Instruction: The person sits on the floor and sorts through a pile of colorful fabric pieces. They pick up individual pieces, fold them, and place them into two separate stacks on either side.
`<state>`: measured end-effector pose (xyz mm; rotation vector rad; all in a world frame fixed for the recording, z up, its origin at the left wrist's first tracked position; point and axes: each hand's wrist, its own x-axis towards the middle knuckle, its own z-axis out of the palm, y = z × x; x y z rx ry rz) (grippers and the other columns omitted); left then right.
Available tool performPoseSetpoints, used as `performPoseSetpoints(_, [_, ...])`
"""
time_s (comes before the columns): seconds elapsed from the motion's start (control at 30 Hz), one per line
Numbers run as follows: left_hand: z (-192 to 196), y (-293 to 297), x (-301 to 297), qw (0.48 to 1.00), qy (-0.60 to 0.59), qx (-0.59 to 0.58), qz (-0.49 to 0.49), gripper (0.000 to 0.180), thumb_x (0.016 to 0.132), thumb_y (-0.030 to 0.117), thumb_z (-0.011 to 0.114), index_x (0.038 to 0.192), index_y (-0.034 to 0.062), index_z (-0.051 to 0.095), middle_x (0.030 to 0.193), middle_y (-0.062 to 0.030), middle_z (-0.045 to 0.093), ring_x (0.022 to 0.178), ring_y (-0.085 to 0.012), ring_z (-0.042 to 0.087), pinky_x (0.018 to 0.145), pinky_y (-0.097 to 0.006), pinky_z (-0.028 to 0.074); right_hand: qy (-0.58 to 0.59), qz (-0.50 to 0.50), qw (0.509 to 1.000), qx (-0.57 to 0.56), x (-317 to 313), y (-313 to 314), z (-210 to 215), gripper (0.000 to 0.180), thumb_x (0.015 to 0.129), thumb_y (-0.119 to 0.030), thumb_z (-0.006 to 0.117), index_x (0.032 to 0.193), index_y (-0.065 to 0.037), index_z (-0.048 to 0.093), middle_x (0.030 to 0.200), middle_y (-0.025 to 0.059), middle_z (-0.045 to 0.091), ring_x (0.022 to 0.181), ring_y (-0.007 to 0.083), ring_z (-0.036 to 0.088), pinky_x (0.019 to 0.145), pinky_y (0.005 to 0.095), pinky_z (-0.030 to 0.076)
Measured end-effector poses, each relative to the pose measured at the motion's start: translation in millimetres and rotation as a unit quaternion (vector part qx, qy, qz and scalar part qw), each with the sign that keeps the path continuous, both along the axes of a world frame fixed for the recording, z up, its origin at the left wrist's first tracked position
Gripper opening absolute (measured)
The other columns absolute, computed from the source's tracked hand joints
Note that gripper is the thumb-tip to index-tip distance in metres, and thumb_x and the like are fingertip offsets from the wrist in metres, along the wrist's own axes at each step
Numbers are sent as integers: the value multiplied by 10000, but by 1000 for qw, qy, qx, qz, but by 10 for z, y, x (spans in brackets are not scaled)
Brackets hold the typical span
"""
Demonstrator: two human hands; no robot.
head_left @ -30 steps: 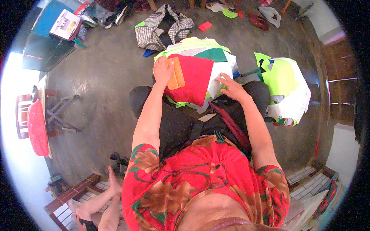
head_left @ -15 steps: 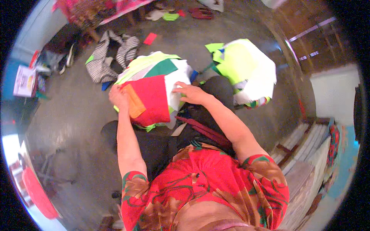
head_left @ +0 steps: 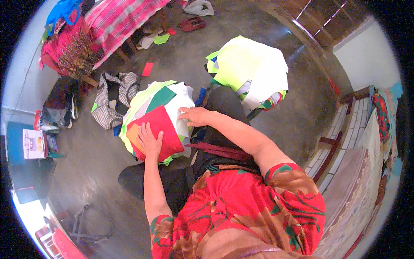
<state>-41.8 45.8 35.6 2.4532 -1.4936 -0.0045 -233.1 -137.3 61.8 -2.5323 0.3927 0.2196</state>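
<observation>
In front of me lies a pile of cloth pieces in neon yellow [head_left: 146, 95], green [head_left: 161, 99] and white [head_left: 180, 98]. A red cloth piece [head_left: 167, 125] is spread on top, with a smaller orange piece [head_left: 133, 134] on its left part. My left hand [head_left: 149, 141] rests flat with fingers spread, over the border of the orange and red pieces. At the pile's right side my right hand [head_left: 196, 116] touches the white cloth, its fingers stretched out and slightly bent. No cloth is visibly gripped in either hand.
A second cloth pile [head_left: 252, 64], neon yellow and white, lies farther right. Left of my pile is a grey patterned garment [head_left: 103, 105]; beyond it lies a red scrap [head_left: 147, 69]. A pink-covered bench or bed [head_left: 116, 23] stands at the far left, a wooden-framed piece [head_left: 334, 151] at right.
My left hand has gone from the orange piece's left edge to lying flat across it and the red piece. The right hand stays by the white cloth. The whole view has shifted.
</observation>
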Motion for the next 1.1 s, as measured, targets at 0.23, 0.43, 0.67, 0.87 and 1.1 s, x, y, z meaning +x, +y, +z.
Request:
performPoseSetpoints(0.23, [-68, 22, 49, 1000, -2, 21, 11, 698, 802, 424, 596, 1357, 95, 329, 1421, -105, 304, 1334, -290, 232, 1068, -522, 169, -265, -99, 959, -32, -392, -33, 657, 438, 785, -101, 606, 1210, -123, 504, 1353, 141, 406, 1214, 313, 428, 1003, 371, 381])
performPoseSetpoints(0.43, [-31, 0, 2, 999, 7, 30, 21, 696, 807, 429, 588, 1365, 114, 318, 1431, -100, 284, 1342, -283, 216, 1073, -518, 158, -315, -296, 883, -184, -1273, -868, 1068, 421, 791, -105, 632, 1202, -132, 545, 1273, 116, 503, 1191, 290, 459, 1006, 375, 373])
performPoseSetpoints(0.67, [-68, -5, 9, 997, 10, 74, 27, 725, 819, 450, 563, 1393, 122, 267, 1457, -84, 236, 1364, -266, 154, 1084, -508, 128, -143, -433, 843, -286, -1926, -2061, 803, 496, 793, -337, 634, 1232, -143, 511, 1271, 123, 496, 1187, 293, 452, 969, 419, 382])
performPoseSetpoints(0.87, [-143, 55, 59, 996, -18, 83, 23, 734, 832, 469, 536, 1402, 110, 245, 1467, -83, 211, 1373, -261, 126, 1088, -507, 106, -60, -459, 821, -333, -1747, -2082, 735, 255, 798, -294, 623, 1009, -151, 622, 977, 55, 629, 907, 266, 598, 756, 414, 486])
performPoseSetpoints(1.1, [-166, 43, 41, 996, -23, 85, 22, 751, 835, 486, 526, 1412, 112, 224, 1473, -79, 197, 1379, -256, 99, 1088, -510, 95, -159, -536, 765, -320, -1863, -2314, 483, 179, 821, -310, 573, 919, -172, 633, 859, 69, 650, 770, 273, 633, 654, 413, 494])
